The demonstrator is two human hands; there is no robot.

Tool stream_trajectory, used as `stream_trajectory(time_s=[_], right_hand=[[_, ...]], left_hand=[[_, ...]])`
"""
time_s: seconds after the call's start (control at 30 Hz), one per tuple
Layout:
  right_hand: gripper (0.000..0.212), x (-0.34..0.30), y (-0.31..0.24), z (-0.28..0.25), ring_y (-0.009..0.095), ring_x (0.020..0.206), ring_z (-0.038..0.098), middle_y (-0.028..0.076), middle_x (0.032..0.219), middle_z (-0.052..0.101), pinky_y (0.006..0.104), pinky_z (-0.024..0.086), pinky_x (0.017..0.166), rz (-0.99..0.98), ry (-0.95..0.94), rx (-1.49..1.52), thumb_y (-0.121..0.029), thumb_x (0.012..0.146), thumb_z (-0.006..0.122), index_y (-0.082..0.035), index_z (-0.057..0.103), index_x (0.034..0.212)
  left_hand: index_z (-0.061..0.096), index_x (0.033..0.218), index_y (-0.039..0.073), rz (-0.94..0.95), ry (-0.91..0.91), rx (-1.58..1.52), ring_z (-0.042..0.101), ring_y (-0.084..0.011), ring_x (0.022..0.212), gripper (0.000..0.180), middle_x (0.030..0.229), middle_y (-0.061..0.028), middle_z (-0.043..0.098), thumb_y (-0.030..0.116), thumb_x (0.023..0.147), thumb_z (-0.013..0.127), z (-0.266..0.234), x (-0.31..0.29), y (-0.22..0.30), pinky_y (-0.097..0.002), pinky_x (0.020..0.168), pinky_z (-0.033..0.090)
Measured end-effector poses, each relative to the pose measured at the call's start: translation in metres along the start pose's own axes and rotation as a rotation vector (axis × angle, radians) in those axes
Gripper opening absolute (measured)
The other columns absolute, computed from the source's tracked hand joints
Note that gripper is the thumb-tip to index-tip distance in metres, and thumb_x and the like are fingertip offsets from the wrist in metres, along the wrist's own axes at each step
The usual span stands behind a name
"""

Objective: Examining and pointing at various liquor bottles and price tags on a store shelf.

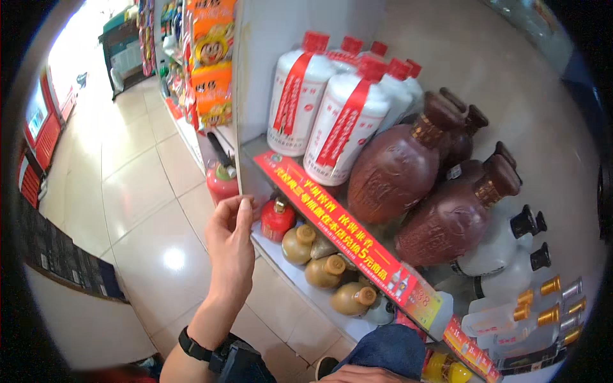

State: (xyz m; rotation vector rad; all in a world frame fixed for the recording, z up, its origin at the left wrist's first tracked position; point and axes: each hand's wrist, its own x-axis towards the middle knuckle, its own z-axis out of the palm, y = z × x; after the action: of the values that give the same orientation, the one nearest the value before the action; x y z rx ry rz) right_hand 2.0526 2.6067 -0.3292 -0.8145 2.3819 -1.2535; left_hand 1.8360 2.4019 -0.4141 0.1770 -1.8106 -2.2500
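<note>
My left hand (231, 246) is raised beside the near left corner of a shelf, thumb and fingers drawn together; whatever they hold, if anything, is hidden. Just right of it, below the shelf, stands a round red bottle (278, 220). A red fire extinguisher (222, 182) is behind my fingertips on the left. The shelf's front carries a long red and yellow printed strip (338, 223). At the lower edge a sliver of my right hand (370, 375) lies by my denim-covered knee (383, 351); its fingers do not show.
White bottles with red caps (300, 96) crowd the shelf beside brown embossed jugs (399, 169). Clear bottles with gold caps (511, 325) lie farther right. Tan jars (325, 271) fill the lower level. Orange snack packets (212, 51) hang beyond a partition; tiled floor (140, 217) stretches left.
</note>
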Motion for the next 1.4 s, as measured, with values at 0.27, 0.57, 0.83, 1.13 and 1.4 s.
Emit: stream_trajectory(time_s=[0.27,0.57,0.83,1.13,1.4], right_hand=[[0.038,-0.006,0.007,-0.003,0.037,0.108,0.062,0.019,0.113,0.066,0.0425,0.050,0.094,-0.001,0.068,0.009,-0.024,0.096,0.068,0.005,0.062,0.121],[0.029,-0.004,0.023,0.017,0.040,0.097,0.059,0.021,0.095,0.058,0.0480,0.047,0.086,-0.111,0.116,0.103,-0.026,0.095,0.065,0.001,0.056,0.096],[0.031,-0.005,0.022,0.019,0.033,0.089,0.064,0.017,0.089,0.061,0.0428,0.052,0.081,-0.152,0.146,0.005,-0.031,0.099,0.061,0.000,0.059,0.096],[0.034,-0.002,0.037,0.040,0.039,0.082,0.064,0.022,0.081,0.060,0.0473,0.050,0.073,-0.206,0.274,0.054,-0.028,0.088,0.073,0.002,0.058,0.085],[0.031,-0.002,0.035,0.049,0.037,0.083,0.064,0.020,0.081,0.061,0.0457,0.050,0.075,-0.182,0.282,0.049,-0.027,0.089,0.072,0.000,0.058,0.084]], left_hand=[[0.068,0.118,0.007,-0.063,-0.080,0.018,0.064,-0.0106,0.096,0.029,0.105,-0.0022,0.069,0.032,0.104,0.063,0.006,0.002,0.000,-0.0258,0.083,0.046],[0.051,0.146,0.010,-0.073,-0.127,0.123,0.056,-0.0168,0.125,0.058,0.135,-0.0043,0.061,0.049,0.104,0.055,-0.028,0.025,-0.027,-0.0399,0.106,0.036],[0.042,0.158,0.011,-0.163,-0.139,0.140,0.046,-0.0218,0.143,0.057,0.160,-0.0066,0.046,0.041,0.109,0.040,-0.039,0.042,-0.031,-0.0471,0.120,0.027],[0.040,0.158,0.009,-0.035,-0.296,0.256,0.039,-0.0237,0.150,0.053,0.159,-0.0094,0.047,0.033,0.110,0.034,-0.055,0.057,-0.037,-0.0466,0.124,0.022],[0.040,0.158,0.010,-0.019,-0.331,0.274,0.037,-0.0230,0.151,0.052,0.162,-0.0093,0.043,0.030,0.111,0.034,-0.059,0.053,-0.036,-0.0470,0.125,0.022]])
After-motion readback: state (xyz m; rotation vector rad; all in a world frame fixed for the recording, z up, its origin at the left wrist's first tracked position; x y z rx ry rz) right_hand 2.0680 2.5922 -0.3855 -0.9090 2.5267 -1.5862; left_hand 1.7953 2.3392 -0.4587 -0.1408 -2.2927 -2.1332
